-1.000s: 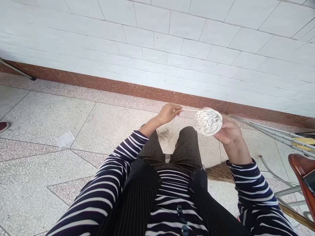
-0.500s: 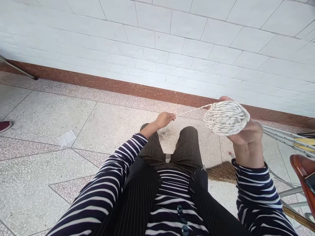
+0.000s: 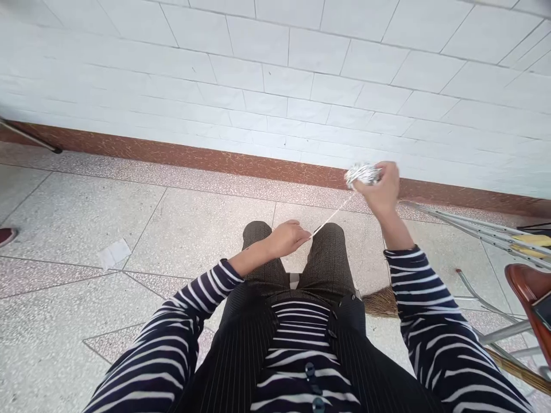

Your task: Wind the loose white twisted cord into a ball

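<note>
A ball of white yarn (image 3: pixel 361 172) is held up in front of the wall by my right hand (image 3: pixel 384 189), whose fingers wrap its right side. From the ball a taut strand of yarn (image 3: pixel 332 214) slants down to my left hand (image 3: pixel 287 238). That hand is closed, pinching the strand at its fingertips above my knees. The ball looks slightly blurred. Any yarn lying on the floor behind my left hand is hidden from here.
A tiled wall (image 3: pixel 241 86) stands ahead. To the right are a broom (image 3: pixel 381 302), metal crutches (image 3: pixel 469 226) and a brown chair (image 3: pixel 522 287) with a phone on it. White paper (image 3: pixel 115 253) lies on the floor at left, and a shoe (image 3: pixel 6 236) shows at the edge.
My right hand has moved left and away from me, turning the ball so its side now shows. My left hand has dropped slightly lower, and the loose yarn on the floor is covered.
</note>
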A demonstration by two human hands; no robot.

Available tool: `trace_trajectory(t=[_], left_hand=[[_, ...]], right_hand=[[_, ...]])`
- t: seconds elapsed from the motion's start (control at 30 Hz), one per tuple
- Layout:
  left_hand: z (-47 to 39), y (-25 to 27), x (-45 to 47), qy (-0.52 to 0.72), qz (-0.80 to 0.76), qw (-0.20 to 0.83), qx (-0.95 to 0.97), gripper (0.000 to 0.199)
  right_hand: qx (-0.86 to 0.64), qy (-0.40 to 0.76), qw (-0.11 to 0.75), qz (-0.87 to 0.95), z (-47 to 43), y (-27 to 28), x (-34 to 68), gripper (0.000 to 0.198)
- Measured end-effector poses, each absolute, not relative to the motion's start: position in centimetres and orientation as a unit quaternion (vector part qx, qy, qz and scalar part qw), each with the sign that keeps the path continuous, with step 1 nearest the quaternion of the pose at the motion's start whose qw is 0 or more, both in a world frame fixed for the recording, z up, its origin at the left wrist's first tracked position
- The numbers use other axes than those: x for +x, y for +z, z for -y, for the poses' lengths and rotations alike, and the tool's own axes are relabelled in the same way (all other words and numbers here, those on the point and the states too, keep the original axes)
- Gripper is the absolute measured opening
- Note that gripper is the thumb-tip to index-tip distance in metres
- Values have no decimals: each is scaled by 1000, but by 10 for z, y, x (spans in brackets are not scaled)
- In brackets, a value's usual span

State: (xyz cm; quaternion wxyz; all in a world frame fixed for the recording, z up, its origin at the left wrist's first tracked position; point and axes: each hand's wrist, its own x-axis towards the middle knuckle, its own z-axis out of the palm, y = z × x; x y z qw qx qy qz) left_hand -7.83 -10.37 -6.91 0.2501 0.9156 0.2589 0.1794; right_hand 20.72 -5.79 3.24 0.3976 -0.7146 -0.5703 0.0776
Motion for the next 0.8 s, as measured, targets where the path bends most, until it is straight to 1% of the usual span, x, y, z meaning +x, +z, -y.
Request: trace_trajectory(t=[0.03, 0.1, 0.17, 0.27, 0.37, 0.47, 0.53, 0.6, 0.63, 0.7, 0.8], left_hand=[[106, -59, -78, 199, -245, 231, 920, 33], [103, -40, -81, 243, -234, 193, 921, 33], [91, -25, -87, 287, -245, 156, 913, 32], [63, -16, -92, 327, -278, 122, 895, 31], [38, -24, -85, 309, -322, 128, 886, 29], [33, -44, -71, 252, -368, 171, 879, 28], [40, -58, -62, 220, -391, 213, 868, 28], [51, -70, -56, 216, -408, 267, 846, 28], [57, -74, -54, 220, -412, 301, 832, 28], [65, -80, -52, 235, -404, 382, 797, 28], [69, -80, -52, 253, -356, 495, 751, 34]], right_hand=[[-737, 103, 366, 559, 56, 21, 206, 63], [-744, 215, 332, 539, 60, -2, 202, 67], [-726, 305, 313, 531, 72, -23, 196, 64], [-669, 443, 288, 522, 98, -44, 185, 58], [-572, 572, 288, 512, 125, -47, 172, 54], [-494, 644, 333, 480, 142, -37, 163, 56], [-465, 665, 370, 453, 146, -28, 161, 66], [-435, 687, 408, 415, 146, -19, 163, 74], [-419, 696, 428, 395, 145, -15, 164, 76], [-393, 705, 469, 357, 141, -6, 168, 72], [-395, 681, 516, 337, 132, 8, 172, 67]])
